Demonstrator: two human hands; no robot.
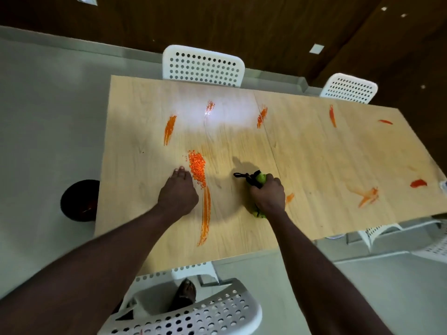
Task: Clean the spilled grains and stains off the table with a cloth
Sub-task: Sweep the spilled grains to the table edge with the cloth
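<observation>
Nearest the camera, on the desk [314, 165], the right hand [268, 194] keeps a closed grip on the bunched green cloth [260, 180], while the left hand [178, 189], fingers curled and empty, rests beside the orange grain pile [197, 165], stains [332, 115] farther off.

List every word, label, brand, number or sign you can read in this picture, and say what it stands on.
None can be read.
The table and the white chairs carry no print.
The green cloth in the right hand shows no legible label.
The pale papers on the dark floor are too small and blurred to read.
</observation>
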